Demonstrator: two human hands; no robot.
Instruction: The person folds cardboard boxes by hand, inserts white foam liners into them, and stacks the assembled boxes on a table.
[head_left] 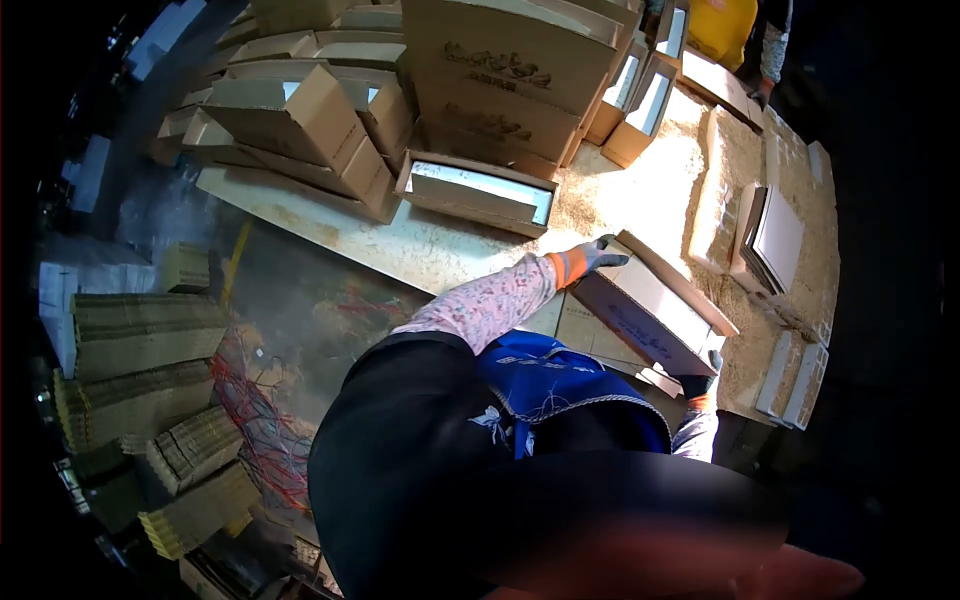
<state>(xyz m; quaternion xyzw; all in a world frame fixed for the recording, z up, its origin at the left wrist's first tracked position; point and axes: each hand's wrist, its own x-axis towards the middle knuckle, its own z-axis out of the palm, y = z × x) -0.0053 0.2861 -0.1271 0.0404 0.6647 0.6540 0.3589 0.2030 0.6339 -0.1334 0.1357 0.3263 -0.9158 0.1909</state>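
Observation:
A long, narrow cardboard box [640, 320] lies tilted in front of my body, its long side with dark printing facing me. At its far left end my left hand [603, 256], in a dark glove with an orange cuff, grips the corner. My right hand [703, 380], gloved the same way, is closed on the near right end. A pale panel shows inside the box between its cardboard edges. Below the box are flat cardboard pieces [590, 330], partly covered by it.
Tall stacks of cardboard boxes [500, 70] stand on the table [290, 205], with an open box [480, 190] before them. Sawdust-like crumbs cover the right side around a stack of panels [775, 240]. Another person's hand [763, 92] is far right. Bundled cardboard [150, 335] lies left.

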